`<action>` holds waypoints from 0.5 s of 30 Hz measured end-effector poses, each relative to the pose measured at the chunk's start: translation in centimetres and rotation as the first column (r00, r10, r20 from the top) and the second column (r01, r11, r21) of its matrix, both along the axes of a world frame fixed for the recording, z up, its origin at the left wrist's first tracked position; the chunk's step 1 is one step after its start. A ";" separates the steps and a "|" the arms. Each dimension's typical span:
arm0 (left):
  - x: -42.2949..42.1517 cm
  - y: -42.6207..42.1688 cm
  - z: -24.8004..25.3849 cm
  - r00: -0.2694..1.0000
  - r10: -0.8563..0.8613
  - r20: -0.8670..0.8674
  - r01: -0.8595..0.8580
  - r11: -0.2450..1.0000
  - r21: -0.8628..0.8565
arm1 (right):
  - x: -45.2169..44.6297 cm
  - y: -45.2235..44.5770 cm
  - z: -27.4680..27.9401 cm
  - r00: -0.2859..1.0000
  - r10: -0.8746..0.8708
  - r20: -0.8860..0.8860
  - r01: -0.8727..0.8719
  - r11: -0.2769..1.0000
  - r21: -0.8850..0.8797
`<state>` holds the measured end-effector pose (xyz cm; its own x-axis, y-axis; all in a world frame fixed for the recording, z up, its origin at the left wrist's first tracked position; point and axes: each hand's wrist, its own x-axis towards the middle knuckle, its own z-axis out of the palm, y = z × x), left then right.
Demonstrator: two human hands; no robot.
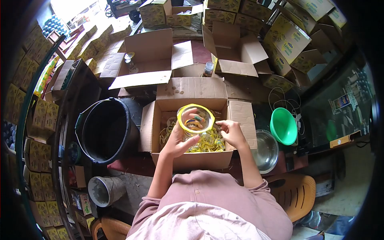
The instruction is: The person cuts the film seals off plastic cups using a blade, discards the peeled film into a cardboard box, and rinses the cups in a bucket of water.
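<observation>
My left hand (pixel 179 141) is closed around a clear round container with a yellow rim (pixel 211 115), tilted so that its mouth faces me. Fingers of that hand show through the clear wall. My right hand (pixel 232 134) is just right of the rim, thumb and fingertips pinched together; what they hold, if anything, I cannot make out. Both hands are over an open cardboard box (pixel 192 162). Inside it lies a heap of yellow and pale strips (pixel 210 145), partly hidden by my left hand and the container.
A black bucket (pixel 85 134) stands left, above a grey pail (pixel 97 192). At right are a green bowl (pixel 284 126) and a metal bowl (pixel 265 154). Behind stand two open cardboard boxes (pixel 149 46) (pixel 234 44) and a small jar (pixel 208 69). Orange chairs (pixel 294 194) flank me.
</observation>
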<state>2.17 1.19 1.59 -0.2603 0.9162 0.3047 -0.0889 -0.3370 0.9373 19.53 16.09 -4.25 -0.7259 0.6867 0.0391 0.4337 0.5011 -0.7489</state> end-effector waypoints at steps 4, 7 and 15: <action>0.1 0.7 -0.8 0.955 0.252 -0.156 -0.235 0.965 0.120 | -1.2 -2.1 4.0 0.876 -0.124 -0.466 0.132 0.991 -0.017; 0.6 0.9 -0.2 0.891 0.379 -0.248 -0.353 0.924 0.145 | -2.1 -4.0 6.0 0.774 -0.133 -0.620 0.196 0.980 0.034; 1.5 0.7 -0.1 0.805 0.470 -0.362 -0.452 0.881 0.141 | -4.6 -7.8 7.8 0.722 -0.049 -0.690 0.325 0.905 0.276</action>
<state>3.68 1.93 1.50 -0.5060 0.7000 0.5040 0.4414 -0.2918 0.8485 14.95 8.33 3.60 -0.2773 0.6399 0.7167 0.0183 0.7493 -0.6619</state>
